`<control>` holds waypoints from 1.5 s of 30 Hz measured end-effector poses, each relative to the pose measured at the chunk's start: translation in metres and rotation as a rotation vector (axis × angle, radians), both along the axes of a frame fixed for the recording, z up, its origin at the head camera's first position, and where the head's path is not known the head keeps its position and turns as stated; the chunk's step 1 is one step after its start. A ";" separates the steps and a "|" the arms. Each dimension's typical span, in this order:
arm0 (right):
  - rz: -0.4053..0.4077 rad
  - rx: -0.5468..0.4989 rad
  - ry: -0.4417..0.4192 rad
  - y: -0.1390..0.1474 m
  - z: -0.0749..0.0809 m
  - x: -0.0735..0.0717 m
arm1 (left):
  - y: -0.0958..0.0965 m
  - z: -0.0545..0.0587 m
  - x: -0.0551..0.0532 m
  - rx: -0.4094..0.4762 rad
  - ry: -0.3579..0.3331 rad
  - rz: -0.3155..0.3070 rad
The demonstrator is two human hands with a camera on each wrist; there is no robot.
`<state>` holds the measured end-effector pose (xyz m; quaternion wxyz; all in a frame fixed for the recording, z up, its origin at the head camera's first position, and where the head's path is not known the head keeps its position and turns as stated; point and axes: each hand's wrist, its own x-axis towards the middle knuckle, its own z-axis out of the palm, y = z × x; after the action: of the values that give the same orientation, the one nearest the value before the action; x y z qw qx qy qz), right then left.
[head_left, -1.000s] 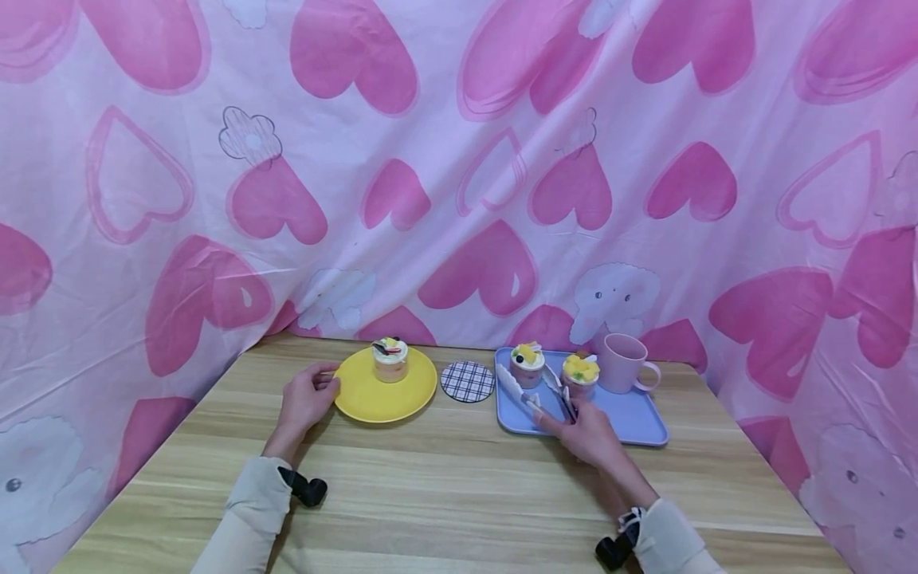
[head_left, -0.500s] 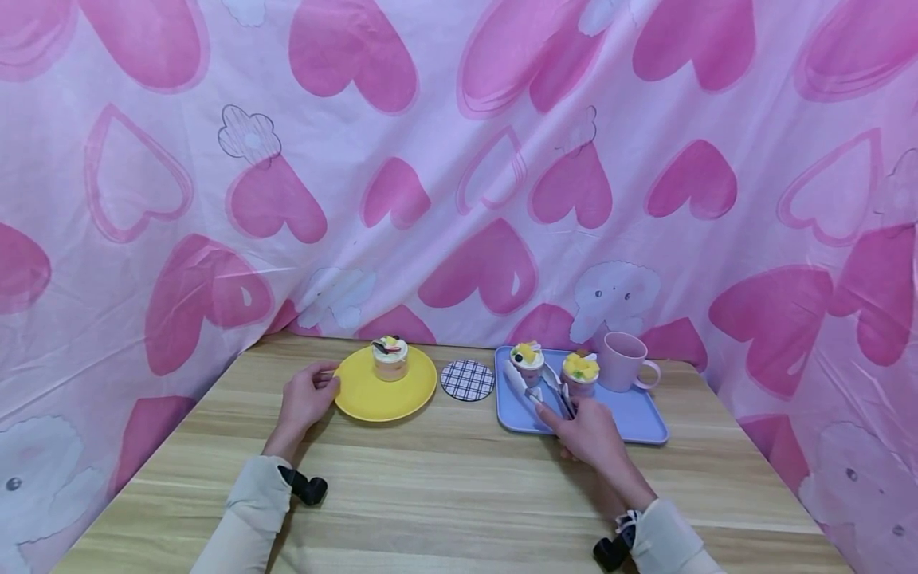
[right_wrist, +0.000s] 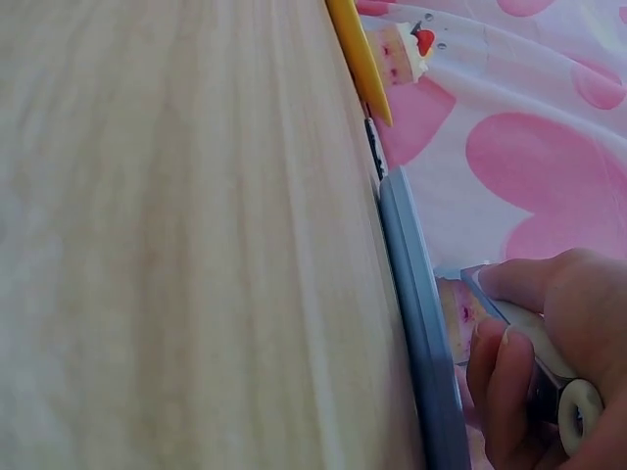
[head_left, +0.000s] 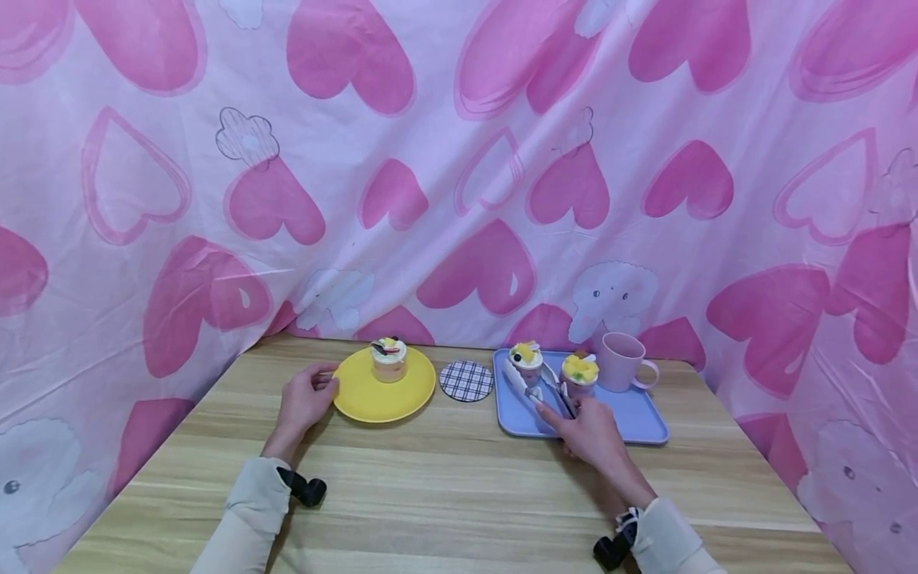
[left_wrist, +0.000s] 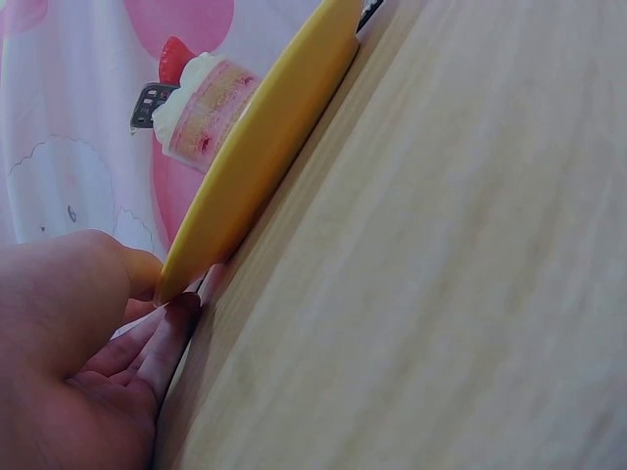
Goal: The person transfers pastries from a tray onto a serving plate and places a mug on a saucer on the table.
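In the head view, my left hand (head_left: 304, 399) pinches the left rim of a yellow plate (head_left: 358, 406). The left wrist view shows the thumb over the rim and fingers beneath it. A layered dessert cup (head_left: 390, 365) with cream stands on this plate. My right hand (head_left: 591, 430) grips tongs (head_left: 522, 385), whose two arms reach either side of a fruit-topped dessert cup (head_left: 526, 360) on a blue tray (head_left: 516, 422). Beside the tongs' right arm stands another dessert cup (head_left: 579, 371), topped with yellow fruit pieces. The tongs' pale handle end (right_wrist: 578, 416) shows in the right wrist view.
A pink mug (head_left: 621, 363) occupies the tray's back right, its handle facing right. Between plate and tray lies a round checked coaster (head_left: 466, 381). Behind the wooden table (head_left: 430, 494) hangs a pink heart-print cloth (head_left: 473, 271).
The tongs' left arm has swung rightward, closer against the fruit-topped dessert cup, as my right hand squeezed. My left hand and the yellow plate have stayed put.
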<state>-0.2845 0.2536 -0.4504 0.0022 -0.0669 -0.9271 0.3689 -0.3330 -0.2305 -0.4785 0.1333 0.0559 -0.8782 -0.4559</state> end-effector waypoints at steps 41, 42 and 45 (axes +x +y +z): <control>0.054 0.060 0.077 -0.019 -0.002 0.007 | -0.002 0.000 -0.002 -0.010 -0.002 -0.010; 0.058 0.061 0.076 -0.020 -0.002 0.007 | -0.003 0.000 -0.002 -0.011 -0.003 -0.010; 0.059 0.043 0.056 -0.022 -0.002 0.008 | -0.003 -0.001 -0.002 -0.014 0.000 -0.011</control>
<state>-0.2762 0.2315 -0.4522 0.0185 -0.0291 -0.9359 0.3505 -0.3348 -0.2337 -0.4792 0.1312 0.0499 -0.8818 -0.4503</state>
